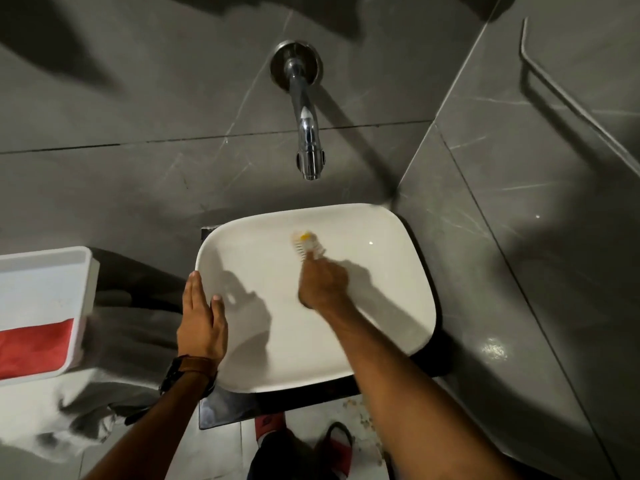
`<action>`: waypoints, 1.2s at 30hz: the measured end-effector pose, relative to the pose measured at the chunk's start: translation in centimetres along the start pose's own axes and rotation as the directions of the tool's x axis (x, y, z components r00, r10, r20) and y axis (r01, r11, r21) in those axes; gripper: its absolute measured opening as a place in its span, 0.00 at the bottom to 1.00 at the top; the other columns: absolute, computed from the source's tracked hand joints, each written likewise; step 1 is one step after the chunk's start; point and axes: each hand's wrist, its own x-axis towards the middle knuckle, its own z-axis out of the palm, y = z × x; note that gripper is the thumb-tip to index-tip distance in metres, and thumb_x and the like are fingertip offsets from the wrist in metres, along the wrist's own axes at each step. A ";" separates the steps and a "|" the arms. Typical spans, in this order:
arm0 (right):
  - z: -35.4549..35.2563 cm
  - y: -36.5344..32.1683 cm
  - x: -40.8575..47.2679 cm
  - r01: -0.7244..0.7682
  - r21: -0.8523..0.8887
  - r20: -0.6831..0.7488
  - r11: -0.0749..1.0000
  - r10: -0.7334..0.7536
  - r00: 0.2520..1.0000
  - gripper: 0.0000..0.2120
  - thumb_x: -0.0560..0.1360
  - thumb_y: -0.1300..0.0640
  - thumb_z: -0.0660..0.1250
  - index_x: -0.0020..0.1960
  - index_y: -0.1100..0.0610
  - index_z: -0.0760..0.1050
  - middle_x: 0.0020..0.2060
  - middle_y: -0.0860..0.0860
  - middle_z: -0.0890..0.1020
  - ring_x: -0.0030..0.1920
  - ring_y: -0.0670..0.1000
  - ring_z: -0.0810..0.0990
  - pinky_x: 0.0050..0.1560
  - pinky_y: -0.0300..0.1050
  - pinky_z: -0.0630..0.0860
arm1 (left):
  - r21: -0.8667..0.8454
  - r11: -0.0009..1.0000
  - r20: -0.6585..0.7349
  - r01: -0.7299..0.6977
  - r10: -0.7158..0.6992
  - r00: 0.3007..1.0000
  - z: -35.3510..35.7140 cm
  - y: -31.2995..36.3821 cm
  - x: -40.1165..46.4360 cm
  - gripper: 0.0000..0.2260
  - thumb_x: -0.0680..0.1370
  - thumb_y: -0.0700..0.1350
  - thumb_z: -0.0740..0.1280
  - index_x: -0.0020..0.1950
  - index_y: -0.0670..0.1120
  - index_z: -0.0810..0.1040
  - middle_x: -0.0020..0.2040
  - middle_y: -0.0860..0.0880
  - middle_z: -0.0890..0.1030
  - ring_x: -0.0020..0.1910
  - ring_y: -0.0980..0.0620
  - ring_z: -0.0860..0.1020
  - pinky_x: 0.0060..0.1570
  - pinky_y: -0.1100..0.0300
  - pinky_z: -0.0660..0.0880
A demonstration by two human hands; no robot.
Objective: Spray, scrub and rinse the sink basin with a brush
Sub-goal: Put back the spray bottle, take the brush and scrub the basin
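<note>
A white rectangular sink basin (388, 271) sits below a chrome wall tap (306, 133). My right hand (323, 284) is inside the basin, closed around the handle of a small scrub brush (307, 245) with pale bristles and a yellow patch. The brush head rests on the far inner slope of the basin and looks motion-blurred. My left hand (202, 323) lies flat on the basin's left rim, fingers together, thumb curled over the edge, holding nothing. A watch with a brown strap is on that wrist. No spray bottle is in view.
A white bin (45, 306) with a red band stands to the left. Grey marble tiles cover the wall, with a metal rail (571, 98) on the right wall. Below the basin are a dark shelf (221, 410), a light floor and my red sandals (341, 445).
</note>
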 end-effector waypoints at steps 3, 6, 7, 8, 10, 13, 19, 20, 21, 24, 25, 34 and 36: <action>-1.1 6.4 -2.2 -0.232 -0.102 -0.034 0.967 0.230 0.973 0.14 0.82 0.57 0.58 0.62 0.56 0.78 0.59 0.55 0.84 0.60 0.59 0.82 0.58 0.49 0.77 | 0.002 1.000 0.004 0.009 -0.009 1.000 -0.1 0.1 0.0 0.30 0.80 0.57 0.51 0.80 0.48 0.53 0.80 0.46 0.58 0.71 0.38 0.69 0.62 0.40 0.72; -1.5 8.5 -7.0 -0.236 -0.115 0.077 0.965 0.246 0.966 0.15 0.79 0.57 0.58 0.58 0.55 0.81 0.58 0.55 0.84 0.59 0.58 0.82 0.59 0.50 0.76 | 0.005 1.000 0.006 0.009 -0.009 1.000 -0.2 0.1 0.1 0.30 0.80 0.58 0.51 0.80 0.48 0.53 0.80 0.47 0.58 0.70 0.38 0.70 0.61 0.39 0.73; -0.9 7.7 -8.7 -0.167 -0.104 0.073 0.981 0.175 0.982 0.14 0.78 0.58 0.59 0.56 0.56 0.82 0.54 0.57 0.85 0.56 0.59 0.84 0.55 0.50 0.77 | 0.005 1.000 0.007 0.014 -0.014 1.000 -0.2 0.1 0.1 0.30 0.80 0.57 0.51 0.80 0.48 0.53 0.80 0.47 0.58 0.70 0.38 0.70 0.61 0.39 0.73; -0.4 6.5 -10.2 -0.094 -0.082 0.050 0.992 0.098 0.994 0.11 0.76 0.60 0.62 0.52 0.57 0.82 0.49 0.58 0.86 0.50 0.59 0.85 0.49 0.49 0.79 | 0.004 1.000 0.009 0.017 -0.017 1.000 -0.2 0.1 0.1 0.30 0.80 0.57 0.51 0.80 0.48 0.53 0.80 0.47 0.58 0.70 0.38 0.71 0.60 0.40 0.73; 0.9 2.7 -11.8 0.031 -0.077 0.142 0.997 -0.019 0.990 0.11 0.74 0.60 0.64 0.53 0.58 0.81 0.49 0.58 0.86 0.50 0.59 0.86 0.50 0.49 0.78 | 0.002 1.000 0.012 0.012 -0.012 1.000 -0.2 0.0 0.0 0.30 0.80 0.58 0.51 0.80 0.48 0.53 0.80 0.47 0.58 0.69 0.38 0.71 0.60 0.40 0.73; 2.8 -3.4 -10.4 0.153 -0.051 0.302 0.987 -0.130 0.944 0.15 0.78 0.57 0.61 0.59 0.57 0.81 0.57 0.58 0.85 0.58 0.61 0.84 0.58 0.52 0.76 | 0.014 1.000 0.018 0.006 -0.007 1.000 -0.2 0.1 0.0 0.31 0.80 0.59 0.50 0.80 0.48 0.53 0.80 0.47 0.58 0.69 0.37 0.71 0.59 0.39 0.74; 0.7 -1.7 -3.5 0.074 -0.074 0.090 0.995 -0.068 0.994 0.15 0.84 0.60 0.55 0.63 0.60 0.77 0.60 0.59 0.82 0.61 0.61 0.81 0.58 0.50 0.74 | 0.001 1.000 0.012 -0.005 0.005 1.000 -0.1 -0.2 0.1 0.31 0.80 0.61 0.50 0.80 0.50 0.52 0.80 0.48 0.58 0.68 0.39 0.72 0.58 0.40 0.75; -0.1 0.4 -3.0 0.011 -0.099 0.082 0.995 -0.003 0.997 0.15 0.84 0.59 0.55 0.63 0.60 0.77 0.60 0.58 0.82 0.61 0.60 0.81 0.58 0.49 0.74 | -0.002 1.000 0.010 -0.005 0.005 1.000 -0.1 -0.2 0.1 0.30 0.80 0.60 0.51 0.80 0.50 0.52 0.80 0.48 0.58 0.68 0.39 0.72 0.58 0.40 0.75; -0.7 2.5 -3.0 -0.052 -0.137 0.072 0.989 0.062 0.995 0.14 0.84 0.58 0.56 0.63 0.58 0.77 0.61 0.56 0.83 0.61 0.59 0.81 0.58 0.48 0.75 | -0.003 1.000 0.010 -0.001 0.001 1.000 -0.1 -0.2 0.1 0.30 0.80 0.60 0.51 0.80 0.50 0.52 0.80 0.47 0.58 0.68 0.38 0.72 0.58 0.40 0.75; -1.9 7.2 -5.3 -0.141 -0.276 0.128 0.951 0.182 0.975 0.14 0.80 0.57 0.59 0.61 0.53 0.79 0.61 0.52 0.83 0.62 0.57 0.81 0.60 0.48 0.76 | -0.007 1.000 0.001 0.003 -0.003 1.000 -0.1 -0.2 0.1 0.31 0.80 0.61 0.50 0.80 0.49 0.53 0.80 0.47 0.58 0.67 0.38 0.73 0.56 0.41 0.75; -2.0 7.7 -6.5 -0.128 -0.287 0.180 0.949 0.184 0.966 0.15 0.79 0.57 0.58 0.62 0.53 0.79 0.61 0.52 0.83 0.63 0.56 0.81 0.60 0.49 0.76 | -0.008 1.000 0.000 0.002 -0.002 1.000 0.0 -0.2 0.1 0.31 0.80 0.61 0.49 0.80 0.49 0.53 0.80 0.47 0.58 0.67 0.38 0.73 0.57 0.41 0.75; 1.2 -3.6 -6.9 0.184 -0.068 0.247 0.980 -0.162 0.955 0.15 0.78 0.57 0.63 0.62 0.56 0.79 0.59 0.57 0.84 0.60 0.59 0.83 0.57 0.50 0.77 | -0.007 1.000 -0.001 0.006 -0.006 1.000 0.2 -0.7 0.2 0.29 0.80 0.58 0.52 0.80 0.50 0.52 0.80 0.48 0.58 0.67 0.39 0.73 0.57 0.40 0.76; 0.0 -2.8 -5.1 0.167 -0.073 0.014 0.983 -0.166 0.986 0.08 0.75 0.58 0.69 0.53 0.59 0.82 0.54 0.58 0.86 0.53 0.58 0.85 0.51 0.47 0.79 | -0.012 1.000 -0.001 0.001 -0.001 1.000 0.3 -0.8 0.3 0.28 0.81 0.56 0.53 0.80 0.50 0.53 0.80 0.48 0.58 0.68 0.39 0.72 0.58 0.40 0.76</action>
